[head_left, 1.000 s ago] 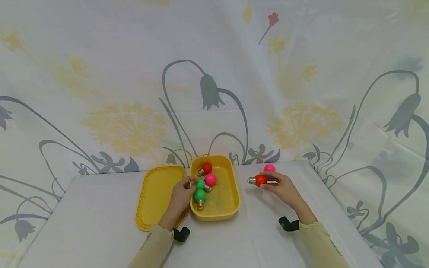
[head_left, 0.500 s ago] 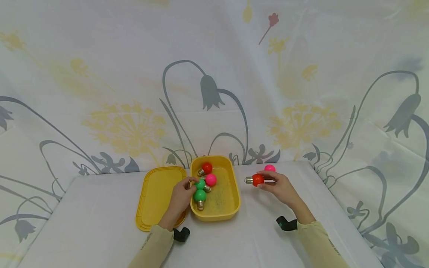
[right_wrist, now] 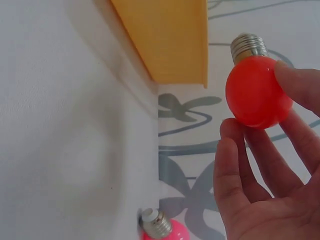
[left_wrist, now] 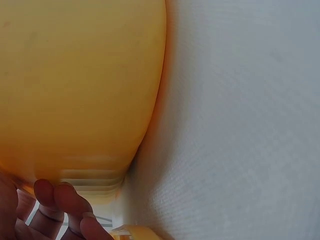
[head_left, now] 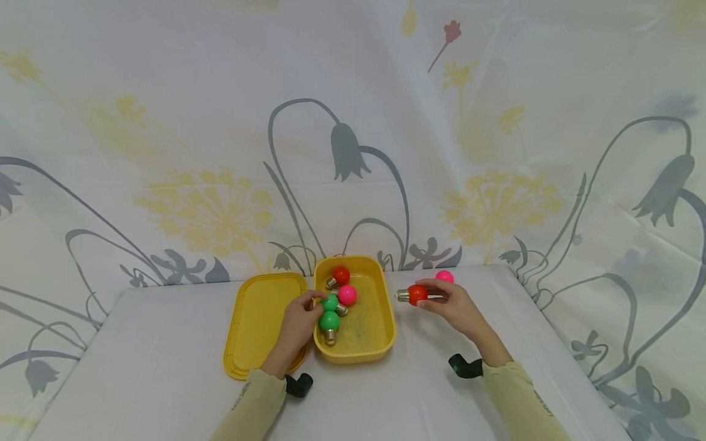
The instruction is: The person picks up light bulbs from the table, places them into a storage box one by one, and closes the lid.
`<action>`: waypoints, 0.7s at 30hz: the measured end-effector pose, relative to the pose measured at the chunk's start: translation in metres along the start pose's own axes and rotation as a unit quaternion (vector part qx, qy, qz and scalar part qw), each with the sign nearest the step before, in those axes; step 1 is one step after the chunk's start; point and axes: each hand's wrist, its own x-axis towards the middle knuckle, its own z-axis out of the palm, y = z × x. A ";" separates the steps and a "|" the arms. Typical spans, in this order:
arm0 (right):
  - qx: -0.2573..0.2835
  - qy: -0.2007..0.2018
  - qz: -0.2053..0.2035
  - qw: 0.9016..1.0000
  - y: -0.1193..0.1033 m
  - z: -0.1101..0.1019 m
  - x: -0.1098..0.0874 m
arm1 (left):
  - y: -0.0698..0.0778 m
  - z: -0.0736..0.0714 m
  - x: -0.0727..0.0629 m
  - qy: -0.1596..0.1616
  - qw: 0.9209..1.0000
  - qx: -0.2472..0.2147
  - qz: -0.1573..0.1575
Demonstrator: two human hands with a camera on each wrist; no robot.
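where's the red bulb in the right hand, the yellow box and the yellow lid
Red bulb (right_wrist: 256, 92): right wrist view, on its round red globe.
Yellow box (head_left: 367, 318): head view, on bare inside floor.
Yellow lid (head_left: 261, 321): head view, on its flat face.

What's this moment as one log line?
left hand: holds yellow box; right hand: holds red bulb; red bulb: outside box; yellow lid: off

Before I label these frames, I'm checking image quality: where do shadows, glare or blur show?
Head view: soft light, a faint shadow on the white tabletop below the right hand; left wrist view: dim, with an orange-tinted shadow beside the yellow box; right wrist view: a broad soft-edged shadow on the tabletop, bright glints on the metal base of the red bulb, no obvious blur there.
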 end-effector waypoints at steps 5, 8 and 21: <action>0.003 0.005 -0.007 1.000 0.001 0.005 0.005 | 0.001 0.001 0.000 0.000 1.000 -0.005 -0.004; 0.005 0.008 -0.006 1.000 0.000 0.010 0.006 | 0.001 0.001 -0.001 -0.001 1.000 -0.005 -0.002; 0.008 0.005 -0.012 1.000 -0.010 0.027 0.011 | 0.001 0.000 0.000 -0.002 1.000 0.005 0.001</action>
